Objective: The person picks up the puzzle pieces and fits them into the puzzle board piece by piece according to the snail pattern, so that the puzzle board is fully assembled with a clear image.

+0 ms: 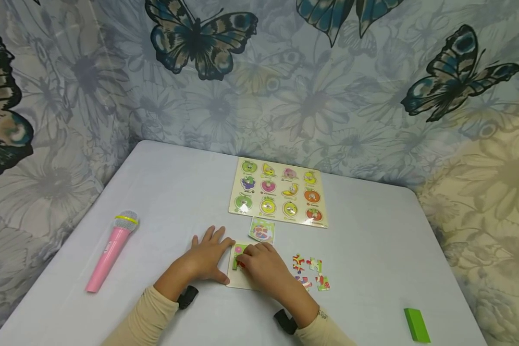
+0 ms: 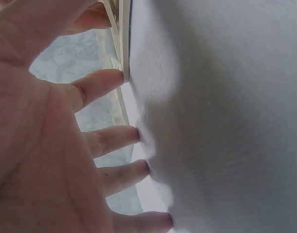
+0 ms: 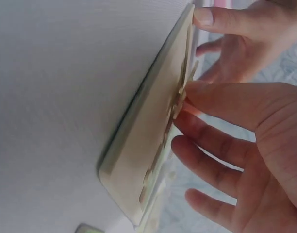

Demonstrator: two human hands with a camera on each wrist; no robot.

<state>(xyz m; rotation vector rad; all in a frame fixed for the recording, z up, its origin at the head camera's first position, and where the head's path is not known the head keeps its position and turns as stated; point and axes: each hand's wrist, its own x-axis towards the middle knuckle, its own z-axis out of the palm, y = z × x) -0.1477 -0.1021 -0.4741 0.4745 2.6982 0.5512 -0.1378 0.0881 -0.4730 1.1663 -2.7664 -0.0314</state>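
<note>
A small jigsaw board (image 1: 240,282) lies on the table, its bare wood showing at the front and colored pieces at its upper left. My left hand (image 1: 205,259) spreads its fingers along the board's left side. The thumb touches the lower left corner and the index fingertip the upper left one. Over the board, my right hand (image 1: 264,266) pinches a jigsaw piece (image 3: 179,103) between thumb and index finger, at the board's face; the other fingers hang loosely curved. My right hand hides much of the board in the head view. Several loose jigsaw pieces (image 1: 315,264) lie right of it.
A small picture card (image 1: 261,229) lies just behind the board. Farther back is a large fruit puzzle board (image 1: 278,192). A pink toy microphone (image 1: 112,252) rests at the left, and a green block (image 1: 417,325) sits at the front right. Patterned walls border the table.
</note>
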